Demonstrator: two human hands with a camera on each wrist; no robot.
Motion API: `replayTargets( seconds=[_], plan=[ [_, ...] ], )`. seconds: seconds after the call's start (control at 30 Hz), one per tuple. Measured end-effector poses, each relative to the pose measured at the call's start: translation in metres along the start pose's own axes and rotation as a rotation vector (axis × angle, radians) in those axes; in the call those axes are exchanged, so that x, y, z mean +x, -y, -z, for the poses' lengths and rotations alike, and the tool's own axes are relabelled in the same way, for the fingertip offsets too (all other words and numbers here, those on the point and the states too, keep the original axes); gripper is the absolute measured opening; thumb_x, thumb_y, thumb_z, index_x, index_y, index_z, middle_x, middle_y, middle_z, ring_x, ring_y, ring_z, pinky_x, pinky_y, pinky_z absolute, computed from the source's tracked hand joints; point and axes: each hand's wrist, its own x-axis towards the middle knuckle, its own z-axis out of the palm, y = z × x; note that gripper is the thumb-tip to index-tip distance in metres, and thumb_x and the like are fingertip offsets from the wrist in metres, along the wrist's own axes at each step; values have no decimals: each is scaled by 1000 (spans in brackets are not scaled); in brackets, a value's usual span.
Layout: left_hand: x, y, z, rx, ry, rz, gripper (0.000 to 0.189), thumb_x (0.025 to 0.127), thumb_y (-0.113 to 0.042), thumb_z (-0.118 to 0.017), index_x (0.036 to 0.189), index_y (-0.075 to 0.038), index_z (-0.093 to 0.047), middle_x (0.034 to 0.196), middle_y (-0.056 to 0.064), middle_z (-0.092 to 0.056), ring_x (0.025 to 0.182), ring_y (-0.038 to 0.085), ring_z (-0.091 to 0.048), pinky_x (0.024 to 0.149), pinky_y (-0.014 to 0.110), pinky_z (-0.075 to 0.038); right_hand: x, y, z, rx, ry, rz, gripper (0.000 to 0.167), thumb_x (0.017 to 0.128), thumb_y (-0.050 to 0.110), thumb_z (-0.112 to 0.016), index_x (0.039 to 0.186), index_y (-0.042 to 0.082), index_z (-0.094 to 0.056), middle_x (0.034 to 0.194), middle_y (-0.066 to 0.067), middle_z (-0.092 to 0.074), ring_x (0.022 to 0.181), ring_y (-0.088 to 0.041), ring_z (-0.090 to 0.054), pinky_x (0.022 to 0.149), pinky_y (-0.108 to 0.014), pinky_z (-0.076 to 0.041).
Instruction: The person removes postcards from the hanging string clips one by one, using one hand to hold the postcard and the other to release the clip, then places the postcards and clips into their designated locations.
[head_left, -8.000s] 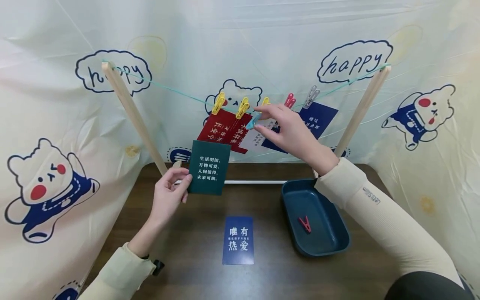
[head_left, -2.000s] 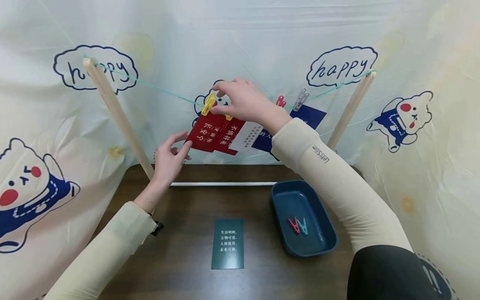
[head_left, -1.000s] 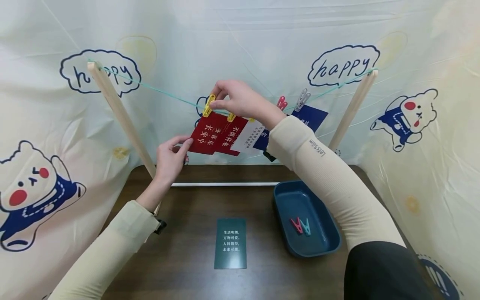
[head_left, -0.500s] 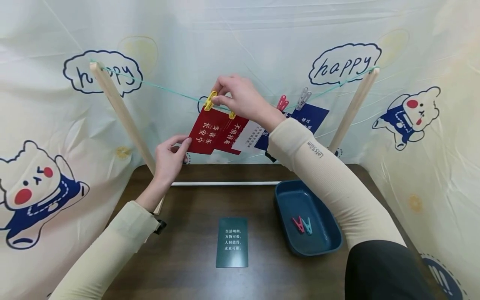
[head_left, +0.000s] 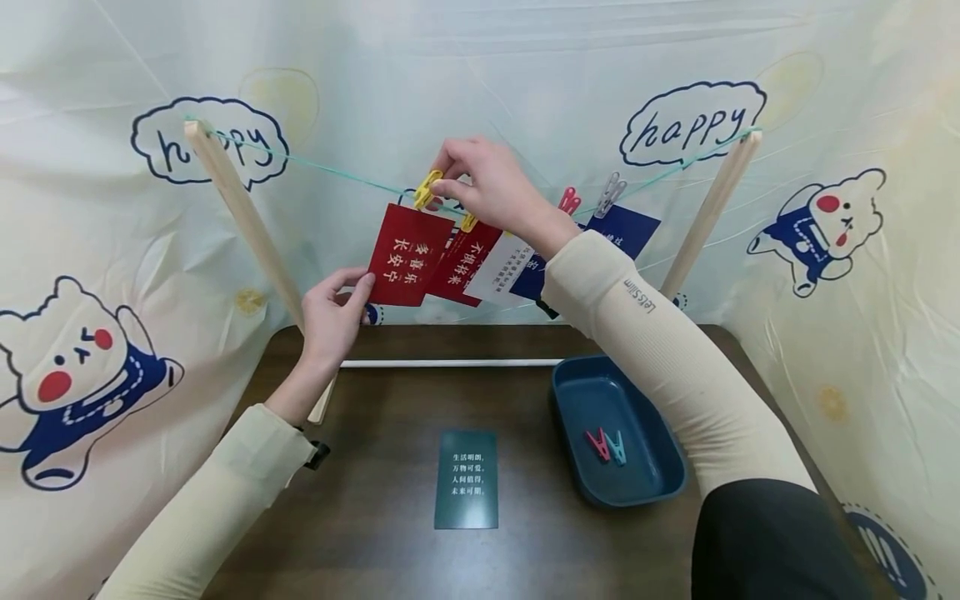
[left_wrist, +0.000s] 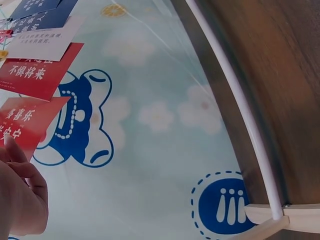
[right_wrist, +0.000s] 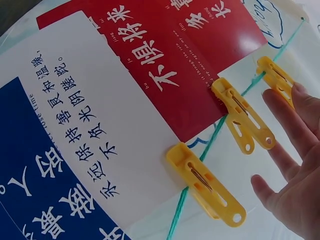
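My left hand point(head_left: 333, 312) pinches a red card point(head_left: 408, 254) with white writing by its left edge, between thumb and fingers. My right hand point(head_left: 487, 183) pinches the leftmost yellow clothespin point(head_left: 427, 190) on the green string. In the right wrist view that clothespin point(right_wrist: 275, 75) is at the string, with the red card's corner apart from it. Beside it, a second yellow clothespin point(right_wrist: 242, 117) grips another red card point(right_wrist: 150, 65), and a third yellow clothespin point(right_wrist: 202, 182) is at the white card point(right_wrist: 100, 130). Dark blue cards point(head_left: 622, 229) hang further right.
Two slanted wooden posts point(head_left: 240, 208) carry the green string point(head_left: 330, 169). A green card point(head_left: 466, 479) lies on the brown table point(head_left: 360, 517). To its right, a dark blue basin point(head_left: 622, 492) holds a red clothespin point(head_left: 597, 445) and a light blue clothespin point(head_left: 617, 448). Red and grey clothespins point(head_left: 611, 193) hang on the string.
The leftmost red card has come off its clothespin and shifted left. Earlier, my left hand held the green card, now on the table; the light blue clothespin went from my right hand into the basin.
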Motion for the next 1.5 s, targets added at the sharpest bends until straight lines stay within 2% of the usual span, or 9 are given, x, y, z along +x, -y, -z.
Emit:
replayTargets(
  seconds=[0.17, 0.23, 0.37, 0.53, 0.73, 0.93, 1.1, 1.37, 1.5],
  plan=[
    [-4, 4, 3, -22, -15, -18, 29, 103, -26, -68, 117, -1, -74, 99, 11, -69, 52, 15, -57, 53, 20, -52, -4, -3, 2, 25, -49, 25, 20, 104, 25, -67, 117, 10, -66, 123, -6, -65, 125, -16, -54, 98, -27, -44],
    [-7, 0, 4, -35, -19, -11, 28, 103, -23, -68, 117, 0, -74, 100, 13, -69, 50, 13, -55, 52, 19, -50, -6, -4, 3, 27, -66, 37, 20, 103, 25, -67, 116, 9, -66, 122, -6, -65, 124, -16, -54, 98, -28, -44],
    [-13, -1, 5, -82, -37, -8, 26, 102, -19, -68, 118, 1, -74, 98, 8, -69, 47, 8, -52, 51, 19, -48, -11, -5, 5, 25, -91, 63, 21, 103, 25, -68, 115, 9, -65, 122, -5, -67, 124, -16, -54, 101, -29, -41],
    [-19, 1, 7, -118, -45, -22, 26, 102, -21, -69, 117, 0, -73, 95, 2, -68, 47, 10, -51, 49, 20, -46, -16, -8, 6, 21, -126, 84, 21, 103, 27, -68, 114, 9, -66, 121, -4, -69, 125, -16, -55, 109, -30, -34],
    [-29, -5, 6, -147, -50, -18, 25, 101, -20, -70, 114, 1, -74, 92, 0, -69, 45, 12, -52, 48, 22, -46, -29, -12, 8, 17, -198, 133, 22, 102, 28, -69, 114, 11, -67, 119, -3, -70, 126, -14, -55, 111, -30, -30],
    [-41, -9, 5, -170, -35, 19, 26, 101, -20, -71, 116, 1, -74, 90, 0, -69, 46, 20, -54, 47, 21, -46, -50, -13, 12, -3, -253, 192, 22, 101, 24, -71, 113, 6, -68, 120, -8, -72, 129, -20, -52, 118, -33, -28],
    [-52, -8, 3, -195, -3, 44, 27, 101, -19, -70, 119, 1, -72, 94, 2, -69, 46, 17, -54, 49, 20, -49, -72, -17, 15, 4, -263, 182, 23, 99, 20, -73, 114, 3, -70, 123, -13, -70, 137, -23, -48, 121, -38, -27],
    [-70, -3, -1, -191, 57, 70, 26, 102, -14, -68, 124, 1, -69, 94, -5, -70, 48, 14, -54, 51, 20, -50, -108, -31, 14, -33, -273, 190, 31, 94, 16, -78, 121, 2, -73, 129, -18, -68, 136, -30, -48, 117, -51, -33],
    [-80, 1, -1, -181, 96, 113, 27, 102, -15, -69, 124, 0, -69, 94, -7, -70, 48, 14, -55, 49, 20, -48, -124, -38, 11, -38, -267, 197, 34, 90, 13, -82, 122, 2, -73, 134, -21, -64, 133, -33, -50, 112, -53, -36]
  ],
)
